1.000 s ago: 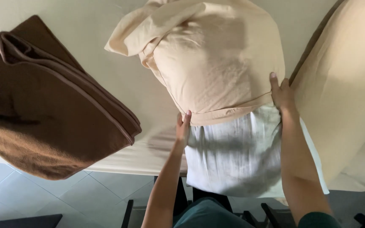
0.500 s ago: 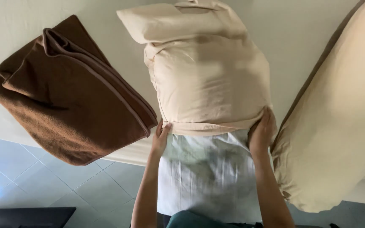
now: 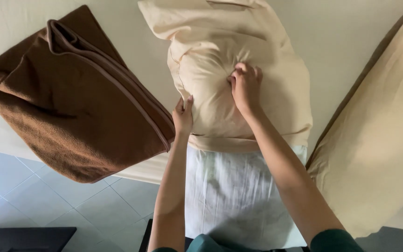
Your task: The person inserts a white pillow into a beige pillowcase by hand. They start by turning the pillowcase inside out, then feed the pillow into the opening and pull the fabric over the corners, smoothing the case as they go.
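A white pillow [image 3: 239,196] stands partly inside a cream pillowcase [image 3: 267,60] against the bed's near edge. My left hand [image 3: 183,115] grips the pillowcase's left side near its lower hem, thumb on the front. My right hand [image 3: 245,86] sits on the middle of the cream front, fingers bunched and pinching the cloth into creases. The pillow's lower half hangs bare below the hem, in front of my body.
A folded brown blanket [image 3: 71,93] lies on the bed [image 3: 341,51] to the left, overhanging its edge. A second cream pillow [image 3: 378,140] lies at the right. Pale floor tiles [image 3: 33,196] show at lower left, with a dark object [image 3: 24,238] at the bottom edge.
My right hand left the pillowcase's lower right hem and moved up to the middle of the case, pinching the cloth. The left hand stayed at the left edge.
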